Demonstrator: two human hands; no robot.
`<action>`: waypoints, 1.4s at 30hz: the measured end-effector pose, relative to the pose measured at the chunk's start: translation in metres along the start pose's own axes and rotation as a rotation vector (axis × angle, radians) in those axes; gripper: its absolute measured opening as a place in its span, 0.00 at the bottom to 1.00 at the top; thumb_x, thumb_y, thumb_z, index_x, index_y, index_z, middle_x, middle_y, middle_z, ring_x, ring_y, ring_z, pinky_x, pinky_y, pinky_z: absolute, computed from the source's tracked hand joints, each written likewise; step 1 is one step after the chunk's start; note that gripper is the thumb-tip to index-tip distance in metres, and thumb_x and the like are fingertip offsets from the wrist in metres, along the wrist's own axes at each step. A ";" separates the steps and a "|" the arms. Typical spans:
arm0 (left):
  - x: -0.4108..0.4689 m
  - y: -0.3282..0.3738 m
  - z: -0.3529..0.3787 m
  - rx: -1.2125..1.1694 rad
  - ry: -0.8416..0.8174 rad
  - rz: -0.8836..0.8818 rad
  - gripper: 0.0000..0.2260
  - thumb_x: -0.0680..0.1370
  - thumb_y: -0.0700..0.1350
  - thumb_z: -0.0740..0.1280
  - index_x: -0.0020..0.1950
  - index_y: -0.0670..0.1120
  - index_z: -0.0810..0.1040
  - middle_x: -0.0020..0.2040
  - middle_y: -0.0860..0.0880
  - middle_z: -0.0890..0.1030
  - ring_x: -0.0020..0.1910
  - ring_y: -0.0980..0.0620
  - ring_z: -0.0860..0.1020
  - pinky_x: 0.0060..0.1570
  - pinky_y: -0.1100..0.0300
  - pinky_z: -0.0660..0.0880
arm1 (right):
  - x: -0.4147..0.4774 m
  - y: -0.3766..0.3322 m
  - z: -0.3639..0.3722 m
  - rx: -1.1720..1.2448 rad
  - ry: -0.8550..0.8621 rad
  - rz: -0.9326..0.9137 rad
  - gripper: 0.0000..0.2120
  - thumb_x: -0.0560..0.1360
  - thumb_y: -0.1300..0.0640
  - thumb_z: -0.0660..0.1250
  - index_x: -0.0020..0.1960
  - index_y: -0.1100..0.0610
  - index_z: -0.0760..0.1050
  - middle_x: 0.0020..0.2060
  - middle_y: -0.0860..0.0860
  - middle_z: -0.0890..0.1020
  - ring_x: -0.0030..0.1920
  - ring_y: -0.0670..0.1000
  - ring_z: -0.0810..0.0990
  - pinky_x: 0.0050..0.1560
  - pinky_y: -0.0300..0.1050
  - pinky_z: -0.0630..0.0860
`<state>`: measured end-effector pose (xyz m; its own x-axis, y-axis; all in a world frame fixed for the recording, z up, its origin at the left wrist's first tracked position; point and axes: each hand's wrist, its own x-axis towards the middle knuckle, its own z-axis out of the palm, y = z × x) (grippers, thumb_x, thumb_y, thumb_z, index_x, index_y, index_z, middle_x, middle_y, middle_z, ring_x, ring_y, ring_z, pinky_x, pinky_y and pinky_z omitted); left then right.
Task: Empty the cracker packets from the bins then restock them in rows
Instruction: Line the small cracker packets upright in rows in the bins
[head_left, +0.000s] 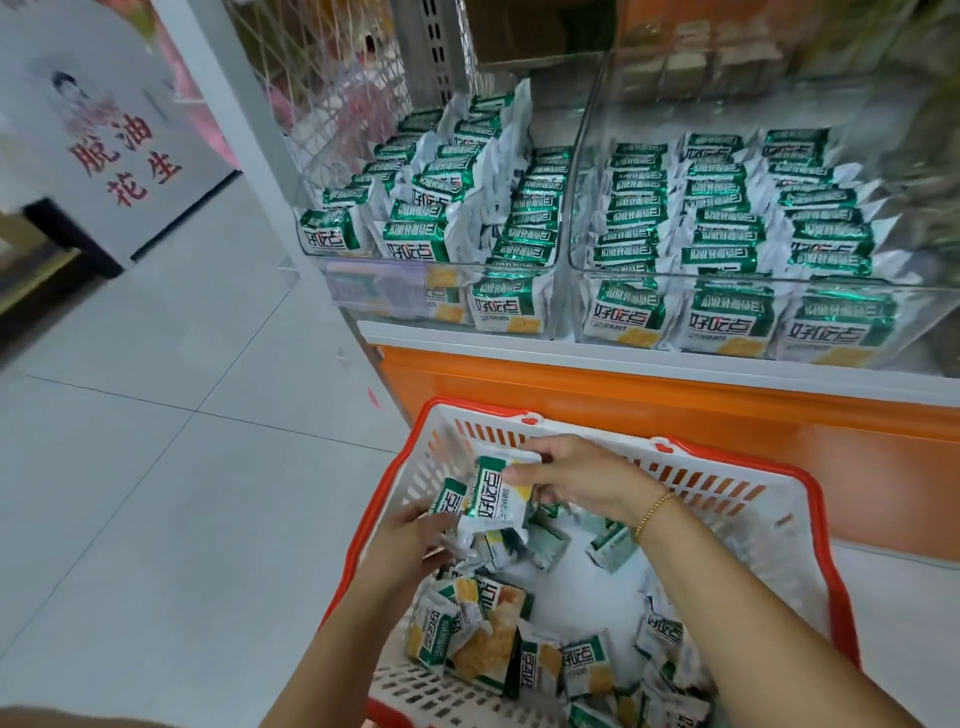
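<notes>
Over the red and white plastic basket (779, 499), the right hand (576, 480) pinches 1 small green and white foil cracker packet (496, 501) by its top edge, the blurry left hand (410, 535) shows no clear hold, and the packet looks light, slippery and easy to crush, so hold its sides softly.

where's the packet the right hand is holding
Head view, lower centre: the right hand pinches the packet over the far left part of the basket, just beside the left hand.
</notes>
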<state>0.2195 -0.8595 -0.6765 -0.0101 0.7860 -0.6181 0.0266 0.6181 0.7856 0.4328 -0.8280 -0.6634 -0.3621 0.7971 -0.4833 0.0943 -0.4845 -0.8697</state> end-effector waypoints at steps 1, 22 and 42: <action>-0.004 0.004 0.002 -0.027 -0.058 0.007 0.10 0.78 0.36 0.64 0.58 0.37 0.77 0.47 0.38 0.84 0.45 0.40 0.80 0.50 0.50 0.76 | -0.006 -0.007 0.004 0.021 -0.018 -0.033 0.10 0.72 0.57 0.73 0.53 0.53 0.78 0.45 0.49 0.82 0.36 0.42 0.77 0.38 0.35 0.73; -0.112 0.179 0.017 0.887 -0.395 0.794 0.20 0.69 0.45 0.77 0.55 0.53 0.71 0.50 0.56 0.80 0.47 0.60 0.81 0.44 0.64 0.78 | -0.116 -0.129 0.007 -0.895 0.155 -0.470 0.39 0.63 0.40 0.76 0.69 0.33 0.61 0.67 0.31 0.65 0.62 0.29 0.64 0.58 0.27 0.64; -0.013 0.202 0.034 1.188 0.173 1.213 0.27 0.76 0.49 0.67 0.73 0.41 0.66 0.71 0.45 0.69 0.69 0.46 0.69 0.66 0.57 0.66 | -0.003 -0.301 -0.053 -0.984 0.999 -0.189 0.21 0.71 0.42 0.72 0.40 0.55 0.66 0.36 0.50 0.69 0.35 0.49 0.69 0.31 0.39 0.63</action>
<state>0.2592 -0.7448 -0.5105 0.4777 0.8070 0.3473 0.7743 -0.5735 0.2675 0.4547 -0.6657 -0.4051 0.3185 0.9374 0.1409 0.8679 -0.2286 -0.4410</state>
